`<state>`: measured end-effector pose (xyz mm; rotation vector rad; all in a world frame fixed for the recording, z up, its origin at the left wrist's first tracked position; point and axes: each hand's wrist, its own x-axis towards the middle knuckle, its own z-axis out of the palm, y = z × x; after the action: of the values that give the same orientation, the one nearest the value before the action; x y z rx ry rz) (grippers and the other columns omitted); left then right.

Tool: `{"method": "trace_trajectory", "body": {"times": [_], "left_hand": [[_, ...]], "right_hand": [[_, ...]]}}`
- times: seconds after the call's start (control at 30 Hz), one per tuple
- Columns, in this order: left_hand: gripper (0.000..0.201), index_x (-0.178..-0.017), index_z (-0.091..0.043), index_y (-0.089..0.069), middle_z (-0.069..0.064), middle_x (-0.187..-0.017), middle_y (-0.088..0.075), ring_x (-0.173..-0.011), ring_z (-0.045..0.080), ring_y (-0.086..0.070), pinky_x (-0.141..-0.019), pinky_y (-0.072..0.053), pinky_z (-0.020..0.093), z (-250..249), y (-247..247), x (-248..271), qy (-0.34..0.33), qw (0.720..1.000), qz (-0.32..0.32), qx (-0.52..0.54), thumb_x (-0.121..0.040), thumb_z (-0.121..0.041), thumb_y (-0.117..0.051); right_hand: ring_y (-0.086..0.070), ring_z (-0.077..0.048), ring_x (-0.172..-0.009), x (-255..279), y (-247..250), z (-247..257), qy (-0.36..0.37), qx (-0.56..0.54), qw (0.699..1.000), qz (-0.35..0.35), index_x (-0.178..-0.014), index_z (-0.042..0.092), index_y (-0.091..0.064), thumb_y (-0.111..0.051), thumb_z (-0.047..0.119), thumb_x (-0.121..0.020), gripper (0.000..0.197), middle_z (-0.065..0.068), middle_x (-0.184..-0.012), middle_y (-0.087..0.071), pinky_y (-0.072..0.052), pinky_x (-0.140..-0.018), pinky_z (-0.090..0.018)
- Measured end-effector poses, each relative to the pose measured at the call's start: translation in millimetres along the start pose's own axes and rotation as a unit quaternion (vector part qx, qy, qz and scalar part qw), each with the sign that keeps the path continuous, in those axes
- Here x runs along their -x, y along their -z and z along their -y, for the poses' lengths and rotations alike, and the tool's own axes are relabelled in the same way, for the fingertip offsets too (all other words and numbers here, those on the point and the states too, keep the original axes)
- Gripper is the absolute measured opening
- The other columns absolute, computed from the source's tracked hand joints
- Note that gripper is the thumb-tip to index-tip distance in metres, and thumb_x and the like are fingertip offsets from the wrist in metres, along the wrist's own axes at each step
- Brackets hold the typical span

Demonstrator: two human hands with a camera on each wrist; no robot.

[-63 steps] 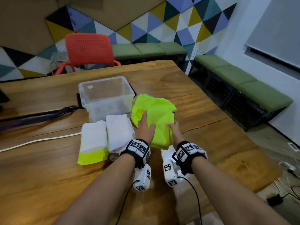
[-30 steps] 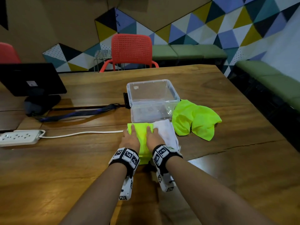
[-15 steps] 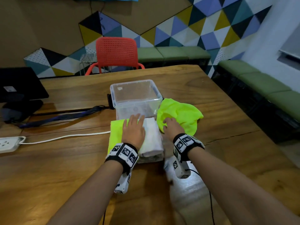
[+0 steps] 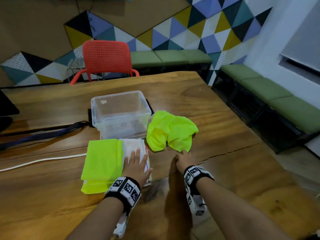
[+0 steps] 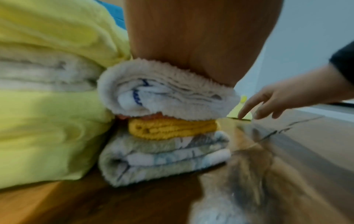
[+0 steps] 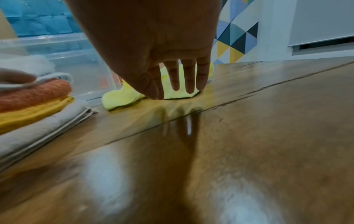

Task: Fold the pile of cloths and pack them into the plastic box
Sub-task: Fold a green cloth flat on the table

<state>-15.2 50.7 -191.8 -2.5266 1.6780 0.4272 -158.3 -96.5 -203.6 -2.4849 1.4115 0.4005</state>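
The left hand [image 4: 136,166] lies flat, fingers straight and spread, on the white folded cloth [image 4: 134,148] that tops the right-hand stack of folded cloths; half a second ago it lay in the same place, so it has stayed pressing there. The left wrist view shows that stack from the side: the white cloth [image 5: 164,94] on top, a thin orange layer under it, then a yellow cloth [image 5: 172,128], then a pale patterned cloth [image 5: 162,157] at the bottom. Touching it on the left is a second stack topped by a neon yellow folded cloth [image 4: 103,160].

The right hand [image 4: 185,159] has drawn back toward the near side since the earlier frame, when it lay on the loose neon cloth [image 4: 170,130]. Its fingers [image 6: 188,78] now point down, straight and slightly apart, with the tips at the near edge of that crumpled cloth; it holds nothing.

The loose cloth lies unfolded on the wooden table [image 4: 225,170], just right of the clear plastic box [image 4: 121,115], which stands just beyond the two stacks. Its inside is hard to make out through the clear walls. A red chair [image 4: 106,58] stands at the far edge of the table, and a white cable [image 4: 41,161] runs off to the left.
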Motion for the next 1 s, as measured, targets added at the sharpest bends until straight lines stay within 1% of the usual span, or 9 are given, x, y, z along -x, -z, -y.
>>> {"method": "trace_trajectory", "body": {"times": [0.03, 0.1, 0.17, 0.27, 0.43, 0.67, 0.77, 0.9, 1.0], "left_hand": [[0.101, -0.148, -0.024, -0.022, 0.013, -0.158, -0.007, -0.145, 0.031, -0.013, -0.115, -0.016, 0.051, -0.6, -1.3, -3.2, 0.011, 1.0, 0.003, -0.002, -0.06, -0.06, 0.011], [0.093, -0.142, -0.021, -0.041, 0.017, -0.152, -0.028, -0.139, 0.034, -0.032, -0.108, -0.03, 0.054, -4.7, 6.0, -2.1, 0.013, 0.999, -0.03, 0.011, -0.067, -0.059, 0.001], [0.059, -0.111, -0.018, -0.07, 0.016, -0.121, -0.064, -0.108, 0.033, -0.064, -0.078, -0.055, 0.052, -6.9, 6.2, 1.3, 0.007, 0.999, -0.034, -0.023, -0.072, -0.053, -0.041], [0.055, -0.094, -0.02, -0.072, 0.01, -0.104, -0.071, -0.098, 0.032, -0.069, -0.073, -0.056, 0.049, -12.6, 4.2, -8.0, -0.051, 0.996, -0.069, -0.034, -0.042, -0.033, -0.084], [0.029, -0.065, -0.021, -0.073, -0.001, -0.073, -0.07, -0.076, 0.022, -0.071, -0.065, -0.058, 0.026, -40.3, 8.8, -16.6, -0.206, 0.975, -0.069, -0.042, -0.064, -0.026, -0.044], [0.039, -0.134, -0.019, -0.047, 0.007, -0.14, -0.041, -0.126, 0.028, -0.045, -0.095, -0.043, 0.036, -91.3, -10.0, -26.6, -0.181, 0.983, -0.002, 0.001, -0.096, -0.018, -0.037], [0.037, -0.135, -0.02, -0.042, 0.009, -0.14, -0.036, -0.127, 0.029, -0.04, -0.097, -0.04, 0.04, -103.2, -20.6, -24.0, -0.139, 0.988, 0.059, -0.024, -0.099, -0.021, -0.034], [0.03, -0.124, -0.016, -0.052, 0.009, -0.129, -0.041, -0.118, 0.027, -0.044, -0.091, -0.043, 0.037, -104.0, -31.0, -21.6, -0.105, 0.994, 0.032, 0.003, -0.098, -0.019, -0.035], [0.034, -0.129, -0.021, -0.05, 0.008, -0.13, -0.041, -0.12, 0.027, -0.045, -0.092, -0.044, 0.037, -100.0, -31.5, -24.1, -0.108, 0.992, 0.055, 0.027, -0.099, -0.019, -0.034]], "right_hand": [[-0.035, -0.034, -0.127, -4.9, 1.0, -2.9, 0.005, 0.002, 1.0, 0.0, -0.128, 0.015, -0.052, -0.033, 0.015, -0.096, 0.037, -0.009, -0.147, -0.029, -0.034, -0.104, -0.041], [-0.028, -0.035, -0.134, -15.1, 1.3, -7.7, 0.01, 0.003, 1.0, 0.016, -0.132, 0.017, -0.046, -0.031, 0.014, -0.097, 0.039, -0.006, -0.154, -0.018, -0.029, -0.108, -0.044], [-0.025, -0.035, -0.136, -22.8, -0.2, -10.4, 0.011, 0.011, 0.999, 0.034, -0.137, 0.014, -0.038, -0.029, 0.013, -0.097, 0.041, -0.006, -0.155, -0.017, -0.027, -0.108, -0.045], [-0.033, -0.034, -0.13, -21.3, 0.9, -10.4, 0.026, 0.057, 0.998, 0.01, -0.134, 0.008, -0.039, -0.031, 0.008, -0.095, 0.039, -0.01, -0.144, -0.033, -0.03, -0.106, -0.043], [-0.04, -0.033, -0.124, 20.7, -11.6, -13.2, 0.062, 0.098, 0.993, -0.004, -0.127, 0.007, -0.044, -0.033, 0.006, -0.094, 0.035, -0.012, -0.132, -0.043, -0.029, -0.104, -0.044], [-0.057, -0.034, -0.106, 82.7, -7.5, -27.6, 0.113, 0.013, 0.991, 0.067, -0.114, 0.005, -0.058, -0.038, 0.022, -0.097, 0.031, -0.019, -0.116, -0.061, -0.04, -0.073, -0.035], [-0.054, -0.032, -0.108, 82.4, -1.0, -41.7, 0.096, -0.011, 0.995, -0.012, -0.116, 0.012, -0.058, -0.04, 0.015, -0.096, 0.028, -0.016, -0.115, -0.059, -0.042, -0.077, -0.037], [-0.064, -0.022, -0.072, 82.2, 4.9, -48.6, 0.07, 0.054, 0.988, -0.126, -0.062, 0.027, -0.068, -0.065, 0.011, -0.051, 0.019, 0.0, -0.082, -0.064, -0.047, -0.055, -0.027], [-0.049, -0.033, -0.123, 77.6, -2.5, -48.9, 0.088, 0.034, 0.992, -0.078, -0.092, 0.018, -0.074, -0.062, 0.01, -0.077, 0.021, -0.011, -0.135, -0.052, -0.044, -0.094, -0.042]]}}
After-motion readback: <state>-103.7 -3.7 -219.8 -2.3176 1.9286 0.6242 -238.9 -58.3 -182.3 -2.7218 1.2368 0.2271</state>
